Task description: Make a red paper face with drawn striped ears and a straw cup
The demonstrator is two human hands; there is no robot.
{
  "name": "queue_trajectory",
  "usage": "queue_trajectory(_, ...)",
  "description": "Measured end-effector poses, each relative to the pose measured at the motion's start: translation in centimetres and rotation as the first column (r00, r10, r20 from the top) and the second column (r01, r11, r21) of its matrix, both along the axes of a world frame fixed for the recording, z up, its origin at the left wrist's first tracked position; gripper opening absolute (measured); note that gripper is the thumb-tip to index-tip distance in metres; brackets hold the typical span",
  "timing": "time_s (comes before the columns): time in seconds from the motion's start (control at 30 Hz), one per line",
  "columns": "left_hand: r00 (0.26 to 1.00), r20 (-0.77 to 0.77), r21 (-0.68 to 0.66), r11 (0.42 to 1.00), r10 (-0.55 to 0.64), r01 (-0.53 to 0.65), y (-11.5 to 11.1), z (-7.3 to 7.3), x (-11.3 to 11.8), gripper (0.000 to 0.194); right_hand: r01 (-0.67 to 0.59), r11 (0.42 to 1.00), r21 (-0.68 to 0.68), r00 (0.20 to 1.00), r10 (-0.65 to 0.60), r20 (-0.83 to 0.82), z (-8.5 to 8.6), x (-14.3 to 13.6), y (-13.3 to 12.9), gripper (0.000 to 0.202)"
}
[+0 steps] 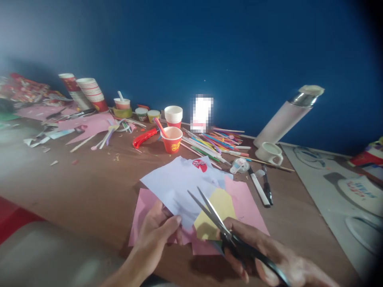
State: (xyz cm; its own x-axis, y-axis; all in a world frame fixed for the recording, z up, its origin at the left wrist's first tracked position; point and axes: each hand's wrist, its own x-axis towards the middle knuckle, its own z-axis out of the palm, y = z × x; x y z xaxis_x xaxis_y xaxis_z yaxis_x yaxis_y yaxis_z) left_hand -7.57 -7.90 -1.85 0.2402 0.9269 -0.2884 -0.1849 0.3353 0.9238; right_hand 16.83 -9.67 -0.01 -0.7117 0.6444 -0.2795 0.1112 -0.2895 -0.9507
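A pale bluish-white paper [175,179] is being held at the middle of the work area, with a red printed motif [200,165] showing near its one-o'clock edge. Its seven-o'clock edge is being pinched by the left hand [160,223], the thumb pressing above and the fingers curling below. Toward half past four, black-handled scissors [231,241] are being gripped by the right hand [260,247], its fingers closing round the handles; the blades are being kept parted, their tips pointing toward eleven o'clock in front of the paper. A yellow paper [223,209] is lying at four o'clock, and pink paper [247,203] is spreading beneath both. Farther out, a red cup [172,145] is standing at eleven o'clock, with stacked cups [173,114] standing just behind it. Colored sticks [220,145] are lying scattered at one o'clock, a flask [283,121] is standing at two, a white mug [265,151] is sitting between two and three, and a white marker [257,187] is lying at three.
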Motion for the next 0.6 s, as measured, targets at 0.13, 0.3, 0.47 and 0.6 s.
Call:
queue_trajectory(0.13,0.998,0.032,0.017,0.998,0.053,-0.053,0.2,0.4,0.0,0.018,-0.047,0.998,0.035,0.979,0.039,0.201,2.0,0.6,-0.2,0.049)
queue_trajectory(0.3,0.991,0.059,0.029,0.992,0.117,-0.119,0.4,0.0,-0.1,0.013,-0.096,0.994,0.046,0.964,0.081,0.255,3.0,2.0,0.4,0.048)
queue_trajectory(0.47,0.992,0.069,0.051,0.992,0.109,-0.113,0.5,-0.4,0.0,0.017,-0.136,0.987,0.084,0.952,0.107,0.288,2.4,2.7,1.2,0.038)
queue_trajectory(0.6,0.99,0.061,0.066,0.99,0.124,-0.128,0.3,-0.2,0.3,0.019,-0.139,0.988,0.061,0.961,0.12,0.25,1.1,1.4,0.9,0.034)
